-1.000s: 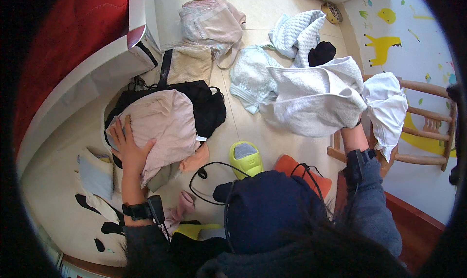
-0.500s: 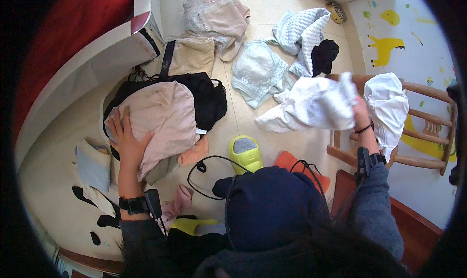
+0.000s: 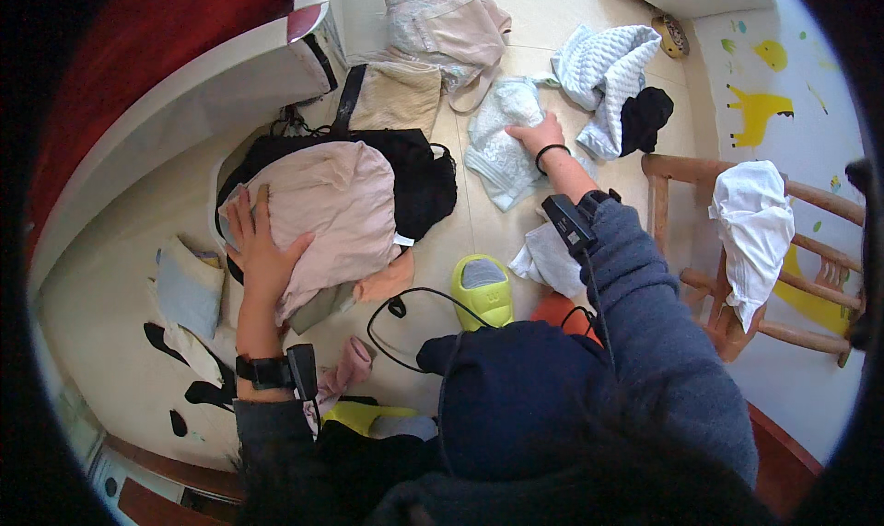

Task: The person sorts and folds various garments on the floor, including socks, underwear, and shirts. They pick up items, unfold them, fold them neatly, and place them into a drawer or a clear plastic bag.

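Note:
My left hand (image 3: 265, 250) lies with fingers spread on a pale pink garment (image 3: 336, 204). That garment rests on top of a black garment (image 3: 425, 181), and both sit over a container whose pale rim shows at the left. Further to the right, my right hand (image 3: 545, 142) reaches over a mint-coloured lace bra (image 3: 497, 162) on the floor. Its thumb and fingers are apart and touch the fabric. A crumpled white cloth (image 3: 552, 257) lies below my right forearm, partly covered by it.
A wooden chair (image 3: 700, 169) on the right has a white garment (image 3: 753, 217) draped over it. Toward the far side lie a beige bra (image 3: 437, 29), a beige knit cloth (image 3: 396, 98), a quilted light-blue cloth (image 3: 603, 65) and a black bundle (image 3: 646, 121). A lime slipper (image 3: 482, 296) is near me.
My right hand has let go of the white cloth, now lying on the floor, and moved left and away from me to the mint bra. My left hand stays on the pink garment.

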`<state>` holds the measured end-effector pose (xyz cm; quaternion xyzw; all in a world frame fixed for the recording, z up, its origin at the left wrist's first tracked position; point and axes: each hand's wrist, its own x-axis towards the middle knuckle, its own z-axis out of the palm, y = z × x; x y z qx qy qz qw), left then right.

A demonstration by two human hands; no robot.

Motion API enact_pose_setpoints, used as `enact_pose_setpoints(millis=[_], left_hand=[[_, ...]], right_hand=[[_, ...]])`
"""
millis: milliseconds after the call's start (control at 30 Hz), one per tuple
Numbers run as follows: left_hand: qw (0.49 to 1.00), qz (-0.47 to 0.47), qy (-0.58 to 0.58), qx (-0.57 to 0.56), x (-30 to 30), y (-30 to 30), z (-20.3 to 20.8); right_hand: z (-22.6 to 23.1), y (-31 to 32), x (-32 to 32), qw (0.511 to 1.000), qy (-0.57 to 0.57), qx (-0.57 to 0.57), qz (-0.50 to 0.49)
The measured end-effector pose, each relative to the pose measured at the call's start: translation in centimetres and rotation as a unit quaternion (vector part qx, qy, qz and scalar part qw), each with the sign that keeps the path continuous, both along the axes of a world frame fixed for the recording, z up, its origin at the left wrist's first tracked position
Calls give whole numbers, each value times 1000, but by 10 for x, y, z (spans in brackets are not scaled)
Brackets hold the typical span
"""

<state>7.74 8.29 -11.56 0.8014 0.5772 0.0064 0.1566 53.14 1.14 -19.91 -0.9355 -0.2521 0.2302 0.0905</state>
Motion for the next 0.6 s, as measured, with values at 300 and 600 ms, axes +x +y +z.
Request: enact_pose_setpoints(millis=[300,600], left_hand=[[999,8,-44,-24,-12,9,18],[964,-154,-182,121,25,-25,106]], right_hand=[[147,-16,-80,684,676,276,0],[115,55,-211,769,511,229,308]])
